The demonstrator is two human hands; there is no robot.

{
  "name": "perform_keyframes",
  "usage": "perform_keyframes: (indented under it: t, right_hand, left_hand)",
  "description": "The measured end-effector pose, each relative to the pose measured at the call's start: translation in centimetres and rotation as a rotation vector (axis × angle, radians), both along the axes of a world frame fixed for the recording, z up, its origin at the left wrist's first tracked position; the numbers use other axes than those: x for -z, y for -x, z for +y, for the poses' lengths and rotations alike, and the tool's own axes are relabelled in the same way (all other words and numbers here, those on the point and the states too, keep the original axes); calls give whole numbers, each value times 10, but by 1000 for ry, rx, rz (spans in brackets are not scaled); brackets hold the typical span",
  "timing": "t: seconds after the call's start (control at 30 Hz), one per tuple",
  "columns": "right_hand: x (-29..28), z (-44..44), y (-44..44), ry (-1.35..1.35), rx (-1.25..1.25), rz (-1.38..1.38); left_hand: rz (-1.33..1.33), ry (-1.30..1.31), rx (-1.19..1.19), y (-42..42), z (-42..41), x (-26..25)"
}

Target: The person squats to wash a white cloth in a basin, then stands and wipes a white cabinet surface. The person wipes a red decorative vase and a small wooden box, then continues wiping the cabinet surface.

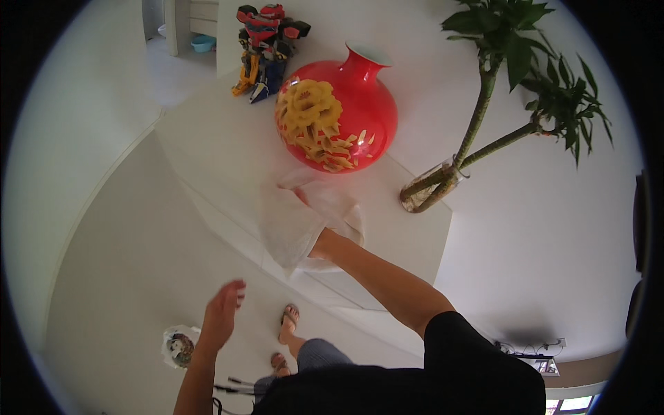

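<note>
A thin white cloth (pixel 295 223) lies over my right hand (pixel 317 246) on the white cabinet top (pixel 223 124), so the fingers are hidden beneath it. Just beyond the cloth stands a round red vase (pixel 363 109) with a yellow flower pattern and a flared neck. My left hand (pixel 225 306) hangs in the air over the floor, away from the cabinet, slightly blurred, its fingers partly curled with nothing seen in them.
Behind the vase on the left is a toy robot figure (pixel 264 49). To the right, a glass vase (pixel 430 187) holds green-leaved plant stalks. A lined bin (pixel 179 347) stands on the floor at lower left. A blue basin (pixel 203 43) shows through the doorway.
</note>
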State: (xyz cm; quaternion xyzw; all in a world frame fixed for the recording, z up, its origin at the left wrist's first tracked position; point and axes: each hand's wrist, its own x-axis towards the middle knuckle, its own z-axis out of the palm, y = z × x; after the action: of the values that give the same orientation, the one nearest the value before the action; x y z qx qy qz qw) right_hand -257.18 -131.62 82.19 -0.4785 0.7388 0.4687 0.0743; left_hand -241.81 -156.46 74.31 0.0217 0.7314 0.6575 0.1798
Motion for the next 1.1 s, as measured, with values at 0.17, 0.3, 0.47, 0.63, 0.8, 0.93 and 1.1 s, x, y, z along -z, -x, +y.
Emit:
perform_keyframes:
  t: [0.17, 0.3, 0.47, 0.63, 0.8, 0.93, 1.1]
  right_hand:
    - [-23, -16, -31, 1228, 203, -820]
    - [-147, -26, -55, 1212, 27, -501]
    - [-192, 60, -27, 1697, 349, -269]
    - [-217, 108, 15, 1837, 824, 443]
    - [-207, 102, 43, 1554, 882, 318]
    - [-195, 84, 33, 1400, 956, 338]
    - [-185, 82, 35, 1379, 904, 451]
  left_hand:
    - [28, -289, -89, 80, 52, -95]
    - [118, -282, -38, 111, 56, -116]
    - [420, -194, 116, 179, 69, -138]
    - [1014, -92, 274, 279, 134, -203]
    - [1349, 186, 387, 357, 209, -246]
    - [1399, 319, 551, 375, 235, -248]
    - [1353, 336, 766, 395, 219, -272]
